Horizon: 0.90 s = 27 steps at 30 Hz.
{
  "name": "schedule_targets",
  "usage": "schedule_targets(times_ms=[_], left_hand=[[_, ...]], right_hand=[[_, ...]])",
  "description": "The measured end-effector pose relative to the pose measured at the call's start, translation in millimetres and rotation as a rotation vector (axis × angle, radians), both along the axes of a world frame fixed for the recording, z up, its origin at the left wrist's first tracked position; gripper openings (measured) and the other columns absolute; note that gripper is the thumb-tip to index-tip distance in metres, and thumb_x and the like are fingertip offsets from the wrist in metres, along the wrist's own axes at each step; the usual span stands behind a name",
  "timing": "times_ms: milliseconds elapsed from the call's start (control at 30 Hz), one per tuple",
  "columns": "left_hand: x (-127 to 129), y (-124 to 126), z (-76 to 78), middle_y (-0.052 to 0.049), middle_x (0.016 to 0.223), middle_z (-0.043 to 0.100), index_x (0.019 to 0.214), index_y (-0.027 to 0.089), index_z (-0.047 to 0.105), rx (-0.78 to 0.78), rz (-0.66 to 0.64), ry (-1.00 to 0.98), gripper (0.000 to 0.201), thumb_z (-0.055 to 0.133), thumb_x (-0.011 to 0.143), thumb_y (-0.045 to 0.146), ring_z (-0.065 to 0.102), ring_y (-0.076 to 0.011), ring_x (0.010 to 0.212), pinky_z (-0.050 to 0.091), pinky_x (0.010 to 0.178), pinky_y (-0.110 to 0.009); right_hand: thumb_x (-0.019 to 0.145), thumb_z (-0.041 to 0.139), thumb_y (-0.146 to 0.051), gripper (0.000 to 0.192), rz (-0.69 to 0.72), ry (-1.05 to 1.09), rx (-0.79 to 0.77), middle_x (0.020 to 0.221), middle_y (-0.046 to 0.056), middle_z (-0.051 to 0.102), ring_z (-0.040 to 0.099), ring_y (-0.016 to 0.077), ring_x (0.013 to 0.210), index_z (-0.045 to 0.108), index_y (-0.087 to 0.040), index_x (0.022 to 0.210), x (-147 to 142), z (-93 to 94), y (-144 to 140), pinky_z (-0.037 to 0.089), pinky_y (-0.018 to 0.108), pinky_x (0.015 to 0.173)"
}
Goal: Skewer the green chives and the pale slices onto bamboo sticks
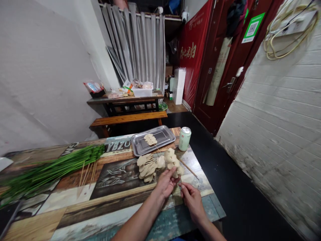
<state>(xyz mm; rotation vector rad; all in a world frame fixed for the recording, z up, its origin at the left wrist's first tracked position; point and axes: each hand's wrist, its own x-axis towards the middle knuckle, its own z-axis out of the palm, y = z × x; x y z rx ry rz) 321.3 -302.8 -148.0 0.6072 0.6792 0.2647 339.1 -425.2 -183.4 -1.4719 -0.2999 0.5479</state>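
My left hand (167,183) pinches a bunch of pale, flat, wavy-edged slices (172,158) over the table. Just right of it, my right hand (192,200) is closed, thumb against fingers, around what looks like the thin end of a skewer below the slices; most of that skewer is hidden. A pile of similar slices (146,168) lies left of my hands. Behind, a metal tray (165,133) bears one skewered portion of slices (150,139), its stick pointing toward me. Another thin stick (188,168) lies to the right of the held slices.
A green can (185,139) stands beside the tray, near the table's right edge. Left are loose wooden skewers (87,173) and a long bundle of green stalks (62,164). Beyond the patterned table (117,197) are a bench (129,118) and another table carrying a white tub (142,91).
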Motion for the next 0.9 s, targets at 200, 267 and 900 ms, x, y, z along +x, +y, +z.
schedule_targets(times_ms=[200, 267, 900], left_hand=[[-0.8, -2.0, -3.9, -0.003, 0.067, 0.064, 0.076, 0.012, 0.054, -0.001, 0.023, 0.014, 0.022, 0.07, 0.064, 0.02, 0.06, -0.012, 0.056, 0.051, 0.056, -0.026], [-4.4, -0.5, 1.6, -0.004, 0.072, 0.065, 0.079, 0.013, 0.055, 0.007, 0.014, -0.035, 0.022, 0.069, 0.065, 0.022, 0.061, -0.0128, 0.061, 0.051, 0.062, -0.027], [-99.5, 30.6, -35.6, -0.005, 0.054, 0.062, 0.081, 0.019, 0.07, 1.151, 0.044, 0.175, 0.027, 0.054, 0.072, 0.039, 0.056, -0.0159, 0.053, 0.046, 0.059, -0.024]], right_hand=[[0.075, 0.053, -0.046, 0.04, 0.053, 0.03, 0.018, 0.05, -0.005, 0.045, 0.033, 0.0068, 0.039, 0.064, -0.01, 0.089, -0.5, -7.0, 0.5, 0.024, 0.018, 0.036], [0.076, 0.052, -0.046, 0.04, 0.051, -0.008, 0.014, 0.05, -0.004, 0.045, 0.035, 0.0079, 0.041, 0.064, -0.01, 0.088, 3.0, -4.1, 0.3, 0.027, 0.018, 0.037], [0.072, 0.047, -0.026, 0.023, 0.102, -0.504, -0.132, 0.045, 0.001, 0.057, 0.051, 0.0146, 0.045, 0.062, -0.013, 0.06, 114.4, 12.5, 197.3, 0.037, 0.022, 0.047]])
